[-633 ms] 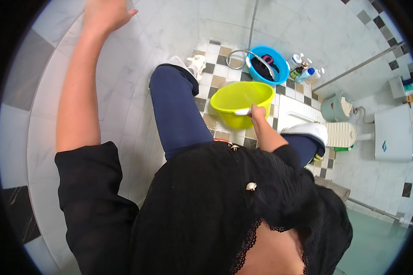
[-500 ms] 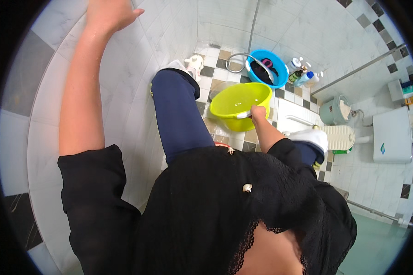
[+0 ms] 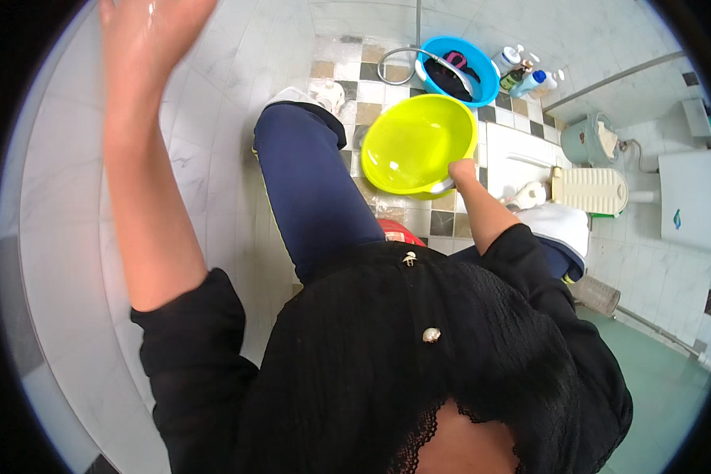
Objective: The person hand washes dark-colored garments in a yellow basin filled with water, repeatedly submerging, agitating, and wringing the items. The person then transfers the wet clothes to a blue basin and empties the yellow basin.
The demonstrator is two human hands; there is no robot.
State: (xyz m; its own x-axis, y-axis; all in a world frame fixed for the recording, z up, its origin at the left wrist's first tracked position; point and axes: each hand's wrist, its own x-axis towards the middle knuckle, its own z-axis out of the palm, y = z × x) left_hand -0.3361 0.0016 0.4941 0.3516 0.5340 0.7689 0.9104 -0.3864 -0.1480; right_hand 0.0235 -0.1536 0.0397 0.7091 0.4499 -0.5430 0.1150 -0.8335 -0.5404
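Observation:
My right hand (image 3: 462,170) is closed on the near right rim of a yellow-green plastic basin (image 3: 383,130), beside its pale handle (image 3: 442,186). The basin's inside faces up toward me with bright wet glints; how much water it holds I cannot tell. It is in front of me, between my spread legs. Raised at the upper left, my left hand (image 3: 154,39) is near the white wall, empty as far as it shows, with its fingers apart and partly cut off by the picture's edge. A wet shine shows on its skin.
Beyond the basin stands a blue tub (image 3: 486,73) with dark clothes (image 3: 446,80) and a shower head on its hose. Several pump bottles (image 3: 528,81) are beside it. A squat toilet (image 3: 509,162), a grey-green bucket (image 3: 581,142) and a cream ridged board (image 3: 596,189) lie to the right.
The basin has tipped so that more of its inside shows, my right hand still on it. My left hand has come lower and nearer, and turned. The view has shifted slightly.

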